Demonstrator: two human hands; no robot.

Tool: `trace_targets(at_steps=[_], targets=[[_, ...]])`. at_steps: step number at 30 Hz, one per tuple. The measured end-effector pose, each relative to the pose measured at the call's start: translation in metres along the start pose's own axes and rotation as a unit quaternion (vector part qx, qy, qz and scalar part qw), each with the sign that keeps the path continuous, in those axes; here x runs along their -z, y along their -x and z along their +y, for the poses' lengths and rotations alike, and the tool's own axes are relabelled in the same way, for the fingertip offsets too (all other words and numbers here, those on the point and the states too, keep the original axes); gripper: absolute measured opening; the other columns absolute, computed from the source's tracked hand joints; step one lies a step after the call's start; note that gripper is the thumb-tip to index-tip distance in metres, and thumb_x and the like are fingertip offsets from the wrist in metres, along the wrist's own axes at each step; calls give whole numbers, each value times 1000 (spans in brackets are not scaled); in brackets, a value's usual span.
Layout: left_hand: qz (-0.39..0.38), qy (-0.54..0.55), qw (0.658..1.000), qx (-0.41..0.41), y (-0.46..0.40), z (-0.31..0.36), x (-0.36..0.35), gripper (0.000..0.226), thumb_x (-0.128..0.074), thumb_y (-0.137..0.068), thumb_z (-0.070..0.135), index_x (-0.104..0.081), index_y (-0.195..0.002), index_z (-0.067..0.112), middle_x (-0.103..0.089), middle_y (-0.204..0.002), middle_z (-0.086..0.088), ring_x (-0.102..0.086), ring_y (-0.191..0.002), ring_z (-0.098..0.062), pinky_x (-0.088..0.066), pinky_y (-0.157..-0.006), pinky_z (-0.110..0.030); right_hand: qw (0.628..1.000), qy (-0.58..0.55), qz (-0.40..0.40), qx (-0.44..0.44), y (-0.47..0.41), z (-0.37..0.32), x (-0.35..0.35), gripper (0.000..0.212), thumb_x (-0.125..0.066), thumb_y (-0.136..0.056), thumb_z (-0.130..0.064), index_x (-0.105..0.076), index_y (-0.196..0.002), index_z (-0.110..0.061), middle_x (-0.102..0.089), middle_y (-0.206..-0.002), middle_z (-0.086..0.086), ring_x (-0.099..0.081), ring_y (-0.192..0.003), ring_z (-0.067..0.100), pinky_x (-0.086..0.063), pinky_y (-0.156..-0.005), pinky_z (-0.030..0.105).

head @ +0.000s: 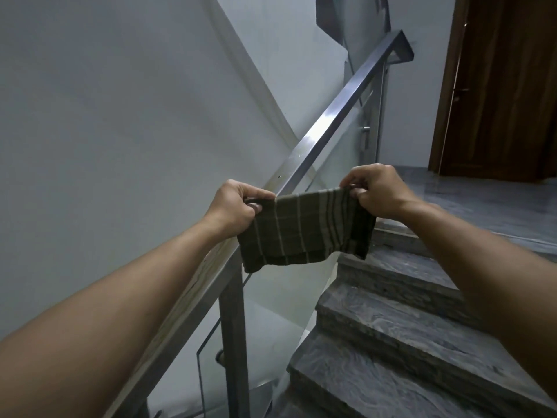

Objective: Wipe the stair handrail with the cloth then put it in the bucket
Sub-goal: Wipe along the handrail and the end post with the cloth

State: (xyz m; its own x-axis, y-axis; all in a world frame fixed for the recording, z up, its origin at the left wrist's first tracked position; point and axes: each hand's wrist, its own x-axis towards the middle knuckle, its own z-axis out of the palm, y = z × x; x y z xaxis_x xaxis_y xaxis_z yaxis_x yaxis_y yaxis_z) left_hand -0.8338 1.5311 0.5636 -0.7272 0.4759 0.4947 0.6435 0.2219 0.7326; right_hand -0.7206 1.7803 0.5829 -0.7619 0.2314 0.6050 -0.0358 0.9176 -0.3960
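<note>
Two hands, left hand (238, 203) and right hand (376, 191), cloth (304, 227) between.

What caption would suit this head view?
Both hands, left and right, stretch a striped cloth over the steel handrail.

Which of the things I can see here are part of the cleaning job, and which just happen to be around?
Part of the job:
- striped cloth, stretched between the left hand and right hand
- metal handrail
- the bucket is not in view

Just around:
- glass panel under the rail
- grey stone steps
- brown wooden door
- white wall
</note>
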Motion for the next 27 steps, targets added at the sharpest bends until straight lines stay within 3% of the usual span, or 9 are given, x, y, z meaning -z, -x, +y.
trace_targets(at_steps=[7,16,22,24,27], targets=[[24,-7,999,29,-102,26,-24,32,-56,-87,-7,-73,-107,11,-72,-104,-3,-67,-98,-16,-54,-87,-25,1000,8,-25,-1,-117,42,35,25,-58,-88,-5,-72,-91,-25,-67,-101,3,-63,-94,23,-58,-81,43],[101,-38,994,9,-203,44,-46,32,-58,-85,-5,-71,-109,11,-71,-109,-4,-65,-103,-17,-51,-99,-32,993,102,38,35,-256,61,51,24,-59,-84,0,-65,-100,-15,-69,-99,9,-65,-90,28,-57,-82,47],[187,-70,979,48,-240,29,-65,35,-54,-82,-8,-74,-104,12,-74,-106,-6,-68,-95,-19,-44,-87,-17,960,252,28,121,-324,50,28,18,-48,-84,4,-51,-94,-11,-59,-88,15,-56,-78,34,-48,-71,45],[195,-78,976,62,-245,21,-68,36,-53,-80,-10,-76,-97,11,-75,-99,-8,-68,-91,-21,-44,-81,-18,947,279,11,155,-338,47,14,17,-47,-85,5,-54,-93,-8,-61,-90,16,-57,-79,34,-50,-73,48],[197,-101,973,67,-248,10,-72,35,-52,-78,-11,-76,-90,11,-75,-95,-10,-68,-92,-26,-50,-82,-26,935,306,-22,181,-351,53,-5,18,-49,-84,4,-60,-89,-9,-61,-91,11,-58,-80,31,-51,-73,42]])
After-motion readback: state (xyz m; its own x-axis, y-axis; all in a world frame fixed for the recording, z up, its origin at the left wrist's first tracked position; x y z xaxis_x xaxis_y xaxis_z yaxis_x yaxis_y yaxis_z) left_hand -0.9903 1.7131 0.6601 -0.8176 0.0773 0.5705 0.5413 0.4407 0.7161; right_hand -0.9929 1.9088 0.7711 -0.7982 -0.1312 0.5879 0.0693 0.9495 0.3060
